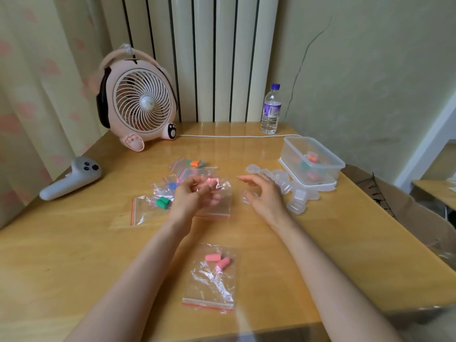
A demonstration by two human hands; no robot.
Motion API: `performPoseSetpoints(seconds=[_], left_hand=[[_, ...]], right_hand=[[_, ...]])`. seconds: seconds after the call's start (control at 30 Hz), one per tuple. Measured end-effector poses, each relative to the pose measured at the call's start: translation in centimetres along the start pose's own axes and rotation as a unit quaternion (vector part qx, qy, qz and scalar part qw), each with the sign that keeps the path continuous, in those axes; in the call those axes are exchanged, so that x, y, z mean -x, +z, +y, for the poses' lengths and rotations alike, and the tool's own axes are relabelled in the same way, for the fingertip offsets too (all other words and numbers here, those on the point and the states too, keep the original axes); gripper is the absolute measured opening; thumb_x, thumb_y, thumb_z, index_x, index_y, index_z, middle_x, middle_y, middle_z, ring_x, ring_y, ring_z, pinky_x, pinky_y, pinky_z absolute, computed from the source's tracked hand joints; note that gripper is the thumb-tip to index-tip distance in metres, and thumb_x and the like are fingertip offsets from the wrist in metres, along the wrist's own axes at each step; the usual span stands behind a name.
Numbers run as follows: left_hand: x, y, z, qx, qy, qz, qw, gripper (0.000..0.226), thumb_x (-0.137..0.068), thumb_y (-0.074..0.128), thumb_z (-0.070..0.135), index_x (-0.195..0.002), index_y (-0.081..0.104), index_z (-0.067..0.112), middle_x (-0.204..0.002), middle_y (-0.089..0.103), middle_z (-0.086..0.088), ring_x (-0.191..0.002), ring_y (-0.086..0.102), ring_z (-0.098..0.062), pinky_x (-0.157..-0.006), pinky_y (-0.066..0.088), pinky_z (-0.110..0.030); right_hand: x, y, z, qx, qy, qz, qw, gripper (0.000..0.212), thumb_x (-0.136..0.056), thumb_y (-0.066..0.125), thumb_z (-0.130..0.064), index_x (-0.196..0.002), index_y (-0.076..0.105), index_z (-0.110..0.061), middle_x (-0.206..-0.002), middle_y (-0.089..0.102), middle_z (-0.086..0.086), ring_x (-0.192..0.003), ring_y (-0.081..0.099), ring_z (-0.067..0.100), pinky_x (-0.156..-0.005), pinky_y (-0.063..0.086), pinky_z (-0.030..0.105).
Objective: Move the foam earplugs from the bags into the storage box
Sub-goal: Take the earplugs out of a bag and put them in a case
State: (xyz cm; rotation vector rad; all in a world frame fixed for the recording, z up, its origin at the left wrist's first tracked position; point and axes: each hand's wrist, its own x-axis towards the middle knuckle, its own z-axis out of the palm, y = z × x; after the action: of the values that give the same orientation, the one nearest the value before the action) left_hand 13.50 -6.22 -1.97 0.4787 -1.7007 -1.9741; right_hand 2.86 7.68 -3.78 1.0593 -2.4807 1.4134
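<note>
My left hand (pixel 195 197) grips a clear zip bag (pixel 219 193) with a pink earplug (pixel 212 180) showing at its top, just above the table's middle. My right hand (pixel 261 193) hovers beside it, fingers spread and holding nothing. The clear storage box (pixel 328 157) stands at the right on its lid, with orange, green and red earplugs inside. A bag of two pink earplugs (pixel 215 275) lies near me between my forearms. Left of my left hand lie bags with green earplugs (pixel 163 203), blue earplugs (pixel 172 185) and orange earplugs (pixel 195 164).
Several small clear plastic cases (pixel 297 197) lie between my right hand and the box. A pink fan (pixel 143 102) and a water bottle (pixel 271 112) stand at the back, joined by a white cable (pixel 232 136). A white controller (pixel 71 178) lies at the left. A cardboard box (pixel 399 208) sits off the right edge.
</note>
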Motion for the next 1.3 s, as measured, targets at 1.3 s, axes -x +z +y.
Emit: performPoseSetpoints(seconds=[1.3], left_hand=[[0.6, 0.7, 0.1, -0.092, 0.076, -0.029, 0.992, 0.032, -0.075, 0.070, -0.004, -0.054, 0.051, 0.012, -0.051, 0.059, 0.006, -0.116, 0.052, -0.043, -0.107, 0.032, -0.052]], right_hand=[[1.1, -0.2, -2.8, -0.194, -0.080, -0.053, 0.976, 0.030, -0.070, 0.069, -0.005, -0.088, 0.058, -0.025, -0.087, 0.064, -0.007, -0.083, 0.059, 0.021, -0.072, 0.046, 0.024]])
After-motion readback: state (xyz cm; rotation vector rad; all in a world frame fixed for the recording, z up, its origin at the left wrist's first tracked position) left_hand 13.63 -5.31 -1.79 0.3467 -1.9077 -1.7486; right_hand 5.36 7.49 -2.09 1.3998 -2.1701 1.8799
